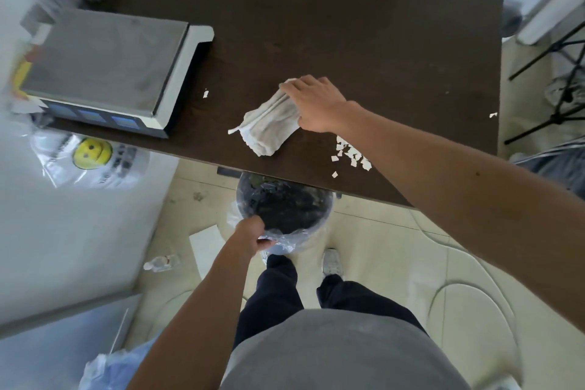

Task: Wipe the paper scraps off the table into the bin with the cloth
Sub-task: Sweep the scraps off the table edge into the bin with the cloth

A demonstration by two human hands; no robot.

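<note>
I'm pressing my right hand flat on the folded cloth, fingers spread over its far end, palm holding it down on the table. My left hand is gripping the bin by its near rim, pinching the plastic liner and holding it just under the table edge. The main heap of scraps is lying just under my right wrist, near the edge and above the bin, not yet swept off. One stray scrap is sitting well left of the cloth, another far out to the right. I'm judging this as mostly still to do; I can't tell whether any paper is in the bin's dark inside.
</note>
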